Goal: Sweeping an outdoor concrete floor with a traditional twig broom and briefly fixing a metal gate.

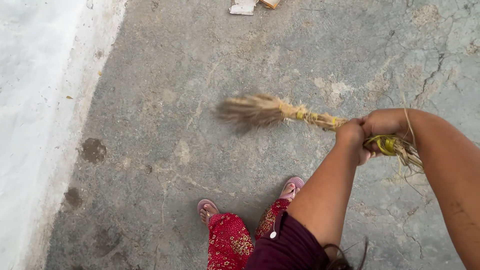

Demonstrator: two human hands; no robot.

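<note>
A straw hand broom (270, 111), bound with yellow cord, points left over the grey concrete floor (200, 75); its brush end is blurred. My left hand (351, 137) grips the broom's handle. My right hand (385, 125) grips the handle just behind it, near the yellow-wrapped butt end (387, 145), where loose straw fibres stick out. Both hands are closed tight around the handle, side by side.
My feet in pink sandals (207, 207) and red patterned trousers (227, 240) are below the broom. A white-painted raised edge (40, 125) runs along the left. Scraps of paper or card (245, 6) lie at the top. The concrete is cracked and stained.
</note>
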